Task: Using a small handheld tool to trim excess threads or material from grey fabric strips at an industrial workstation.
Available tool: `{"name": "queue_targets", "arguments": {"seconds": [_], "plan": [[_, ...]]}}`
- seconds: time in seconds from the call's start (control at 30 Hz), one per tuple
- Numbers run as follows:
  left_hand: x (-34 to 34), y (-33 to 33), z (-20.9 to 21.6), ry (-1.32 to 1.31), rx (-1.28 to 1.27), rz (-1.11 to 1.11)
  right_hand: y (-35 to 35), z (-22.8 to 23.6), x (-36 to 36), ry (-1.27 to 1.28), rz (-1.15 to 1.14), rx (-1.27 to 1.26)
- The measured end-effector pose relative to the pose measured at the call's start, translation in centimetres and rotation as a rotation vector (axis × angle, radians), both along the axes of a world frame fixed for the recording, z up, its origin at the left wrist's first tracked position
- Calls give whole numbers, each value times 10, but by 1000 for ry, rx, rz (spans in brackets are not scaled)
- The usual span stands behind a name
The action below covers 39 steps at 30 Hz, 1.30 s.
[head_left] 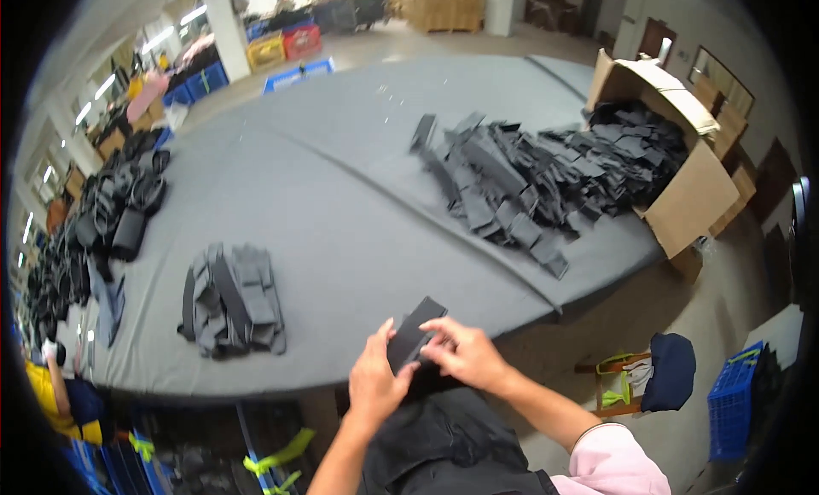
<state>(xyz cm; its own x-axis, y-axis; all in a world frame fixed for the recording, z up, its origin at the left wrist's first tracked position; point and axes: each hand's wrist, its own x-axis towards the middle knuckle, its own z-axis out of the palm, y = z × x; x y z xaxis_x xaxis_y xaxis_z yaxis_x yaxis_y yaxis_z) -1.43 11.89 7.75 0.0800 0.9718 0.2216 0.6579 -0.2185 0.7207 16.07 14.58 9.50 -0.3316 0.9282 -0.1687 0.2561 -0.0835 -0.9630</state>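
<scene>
A flat, dark grey rectangular fabric piece (409, 336) is between my hands at the near edge of the table. My left hand (375, 377) grips its left side, thumb toward me. On the other side my right hand (465, 355) pinches its right edge with bent fingers. Left of my hands, a small stack of dark grey fabric pieces (256, 294) lies on the table, a darker strip across it. Far right, a loose heap of similar dark pieces (512, 183) spills from a cardboard box (695, 183) lying on its side.
Grey cloth with a long raised fold (409, 206) covers the large table (247, 188). Black rolled items (128, 209) pile up along its left end, near a person in yellow (53, 397). To my right stand a stool (618, 384) and a blue crate (732, 410).
</scene>
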Motion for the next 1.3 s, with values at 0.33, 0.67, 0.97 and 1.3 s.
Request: {"name": "queue_targets", "arguments": {"seconds": [0.33, 0.67, 0.97, 1.3], "plan": [[29, -12, -23, -348, 18, 11, -7, -79, -29, 490, -322, -193], [17, -32, -45, -787, -331, 191, -17, -56, -32, 536, -259, -224], [27, -33, -41, -1242, -397, 100, -16, -47, -24, 483, -183, -246], [39, -50, -56, -428, -122, 203, -44, -64, -38, 47, -265, 226]]}}
